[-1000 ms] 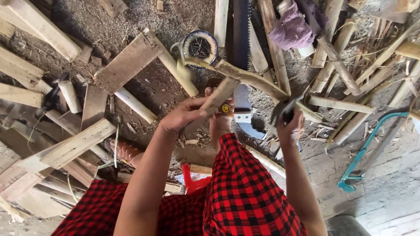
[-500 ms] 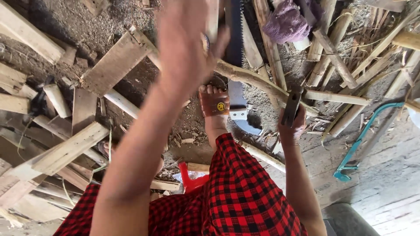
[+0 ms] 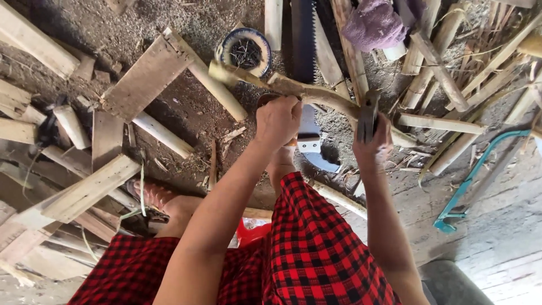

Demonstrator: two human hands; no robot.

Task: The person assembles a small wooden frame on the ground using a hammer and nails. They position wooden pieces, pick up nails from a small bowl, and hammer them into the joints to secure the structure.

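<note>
- Head view: the left hand (image 3: 278,120) is clenched around a crooked peeled branch (image 3: 316,95) that lies across the dirt floor.
- The right hand (image 3: 372,146) grasps a dark-headed tool (image 3: 368,116) set against the same branch.
- Just beyond the branch's far end, a round blue-rimmed bowl (image 3: 224,49) holds dark nails (image 3: 246,53).
- A handsaw (image 3: 303,39) lies under the branch.

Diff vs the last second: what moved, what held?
The left hand, raised high toward the camera half a second ago, has come back down onto the crooked bare wooden branch. The right hand kept gripping its dark metal tool against the branch. The handsaw stayed put.
</note>
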